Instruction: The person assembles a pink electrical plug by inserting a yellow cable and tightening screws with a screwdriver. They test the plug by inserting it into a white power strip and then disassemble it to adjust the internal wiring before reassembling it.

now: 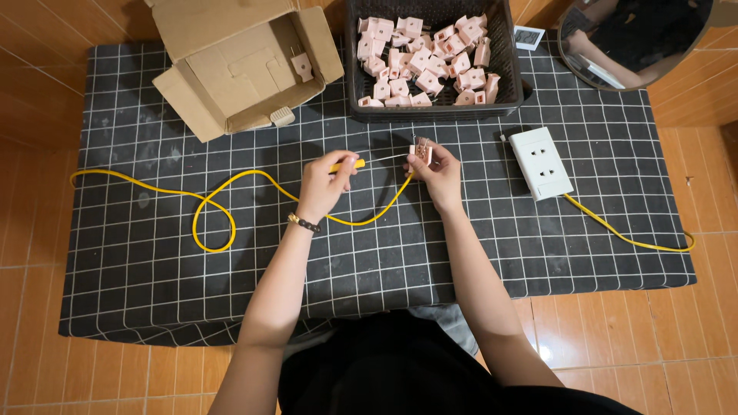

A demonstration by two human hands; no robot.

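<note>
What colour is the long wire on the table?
The long thin cable looping across the cloth is yellow, seen from the head view.

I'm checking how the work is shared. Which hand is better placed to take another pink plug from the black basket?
Probably the right hand: it sits just below the black basket, though it holds a pink plug; the left hand grips the yellow screwdriver.

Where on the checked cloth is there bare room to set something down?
Free: the near strip between the yellow cable and the cloth front edge, and the far-right corner beyond the white socket block. Crowded: the far edge, with cardboard box and black basket of pink plugs.
</note>
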